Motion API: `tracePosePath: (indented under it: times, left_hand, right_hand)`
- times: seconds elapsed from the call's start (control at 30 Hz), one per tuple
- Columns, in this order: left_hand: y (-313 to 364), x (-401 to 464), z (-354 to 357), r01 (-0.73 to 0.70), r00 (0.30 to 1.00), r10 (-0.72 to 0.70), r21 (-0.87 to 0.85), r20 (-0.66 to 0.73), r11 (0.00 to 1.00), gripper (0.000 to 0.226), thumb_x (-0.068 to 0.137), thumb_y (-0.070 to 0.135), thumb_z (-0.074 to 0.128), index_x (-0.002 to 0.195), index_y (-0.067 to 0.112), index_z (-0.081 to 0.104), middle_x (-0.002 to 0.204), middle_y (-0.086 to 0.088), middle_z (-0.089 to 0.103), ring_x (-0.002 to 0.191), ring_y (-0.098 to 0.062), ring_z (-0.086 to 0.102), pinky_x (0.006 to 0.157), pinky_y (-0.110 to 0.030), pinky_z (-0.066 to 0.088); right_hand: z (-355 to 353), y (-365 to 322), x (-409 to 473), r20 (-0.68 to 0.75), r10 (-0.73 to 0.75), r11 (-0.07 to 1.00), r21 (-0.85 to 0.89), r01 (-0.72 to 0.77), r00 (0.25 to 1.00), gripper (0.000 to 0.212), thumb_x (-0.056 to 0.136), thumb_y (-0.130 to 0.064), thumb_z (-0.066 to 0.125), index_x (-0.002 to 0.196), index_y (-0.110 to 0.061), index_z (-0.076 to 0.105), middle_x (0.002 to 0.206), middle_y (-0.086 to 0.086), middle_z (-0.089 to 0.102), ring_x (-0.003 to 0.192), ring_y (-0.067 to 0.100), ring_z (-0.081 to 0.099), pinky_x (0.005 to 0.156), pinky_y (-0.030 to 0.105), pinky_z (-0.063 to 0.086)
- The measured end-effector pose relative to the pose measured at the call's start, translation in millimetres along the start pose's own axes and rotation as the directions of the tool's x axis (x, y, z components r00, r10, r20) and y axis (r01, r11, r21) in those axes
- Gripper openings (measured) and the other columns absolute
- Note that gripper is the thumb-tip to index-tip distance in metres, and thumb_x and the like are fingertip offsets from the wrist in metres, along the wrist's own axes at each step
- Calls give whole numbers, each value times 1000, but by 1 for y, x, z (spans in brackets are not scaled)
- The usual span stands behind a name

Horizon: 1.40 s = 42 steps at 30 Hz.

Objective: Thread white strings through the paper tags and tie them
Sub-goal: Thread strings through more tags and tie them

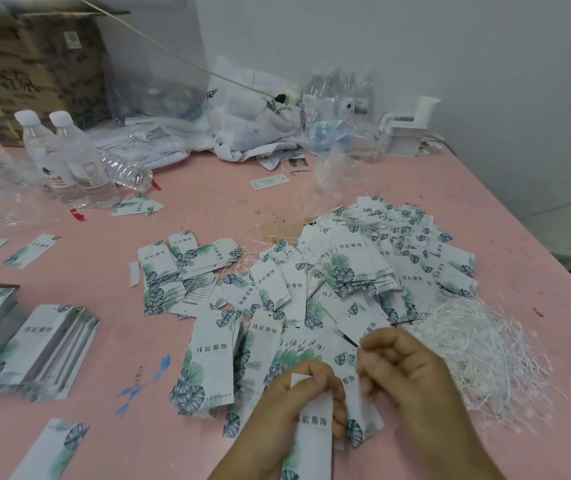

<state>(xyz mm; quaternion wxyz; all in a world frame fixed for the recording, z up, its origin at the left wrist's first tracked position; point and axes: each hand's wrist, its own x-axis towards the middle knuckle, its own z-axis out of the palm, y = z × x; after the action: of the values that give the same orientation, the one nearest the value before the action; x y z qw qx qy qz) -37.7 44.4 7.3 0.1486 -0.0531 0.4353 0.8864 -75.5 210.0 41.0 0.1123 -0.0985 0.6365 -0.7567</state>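
Note:
My left hand (291, 403) grips a white paper tag (312, 434) with leaf print near the bottom of the view, fingers curled round its top end. My right hand (402, 372) is just right of it, fingers curled and pinched at the tag's top; any string between them is too thin and blurred to make out. A loose heap of white strings (478, 351) lies to the right of my right hand. A big pile of tags with strings (363, 268) spreads across the middle of the pink table (208, 202).
Neat stacks of tags (34, 348) lie at the left, more (208, 362) beside my left hand. Two upright water bottles (69, 157) and one lying down stand at the back left, before a cardboard box (31, 64). Plastic bags and bottles (339, 109) crowd the back wall.

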Motion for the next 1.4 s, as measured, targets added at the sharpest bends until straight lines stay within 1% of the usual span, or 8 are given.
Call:
tracePosePath:
  times: [0.1, 0.23, 0.6, 0.8, 0.93, 1.13, 1.23, 1.4]
  left_hand:
    - [-2, -1, -1, -36, 999, 39, 171, -17, 985, 34, 73, 48, 70, 89, 18, 77, 70, -13, 68, 59, -22, 66, 58, -29, 55]
    - [-3, 0, -5, -103, 992, 116, 208, -50, 973, 36, 71, 41, 77, 93, 12, 77, 74, -16, 69, 57, -24, 64, 59, -28, 53]
    - [-4, 4, -7, -210, 950, 223, 81, -220, 974, 17, 72, 22, 75, 77, 7, 71, 58, -19, 58, 49, -24, 55, 50, -28, 48]
    - [3, 5, -8, -219, 944, 169, -155, -283, 963, 19, 79, 14, 67, 83, -3, 60, 64, -19, 52, 49, -23, 47, 48, -30, 44]
    - [4, 3, -5, -238, 925, 159, -202, -344, 950, 17, 80, 18, 61, 81, 1, 62, 65, -18, 51, 51, -23, 46, 52, -29, 43]
    - [2, 0, -5, -247, 903, 203, -69, -378, 967, 11, 78, 18, 67, 75, 7, 69, 66, -21, 55, 52, -25, 50, 53, -32, 47]
    - [0, -1, -6, -245, 890, 259, 87, -375, 966, 11, 79, 20, 78, 74, 13, 72, 67, -22, 60, 53, -26, 55, 52, -34, 50]
    - [-1, -3, 0, -220, 921, 261, 165, -288, 961, 25, 63, 32, 80, 74, 11, 73, 64, -23, 63, 52, -26, 57, 54, -32, 51]
  right_hand:
    - [17, 12, -8, 73, -132, 949, -279, 147, 989, 18, 83, -18, 73, 88, -34, 65, 66, 3, 67, 48, 12, 61, 51, 20, 50]
    - [20, 12, -8, 339, -403, 524, -676, 518, 850, 46, 89, -22, 58, 111, -61, 47, 80, -14, 65, 62, -7, 60, 62, 1, 43]
    - [23, 12, -8, 287, -523, 465, -693, 551, 802, 9, 86, -18, 63, 92, -23, 68, 77, -21, 66, 70, -8, 61, 67, 4, 46]
    - [-4, 2, -1, 83, 52, 989, -140, -40, 995, 19, 74, -10, 60, 83, -18, 75, 66, 7, 67, 58, 15, 57, 58, 21, 49]
    - [-15, 2, 10, 30, 219, 874, 438, -209, 975, 15, 57, 3, 54, 65, -4, 65, 55, 9, 44, 47, 15, 39, 43, 23, 38]
    - [-19, 10, 17, -111, 337, 672, 724, -156, 935, 13, 64, -2, 54, 58, -12, 56, 52, -2, 34, 45, 9, 19, 35, 22, 29]
    - [-18, 10, 16, -234, 323, 805, 577, -136, 917, 20, 77, -2, 42, 69, -10, 59, 50, -2, 31, 40, 8, 24, 34, 21, 26]
    - [8, 14, -1, -204, -98, 952, -304, 32, 974, 10, 83, -26, 68, 92, -29, 71, 52, -9, 39, 47, 8, 33, 44, 20, 31]
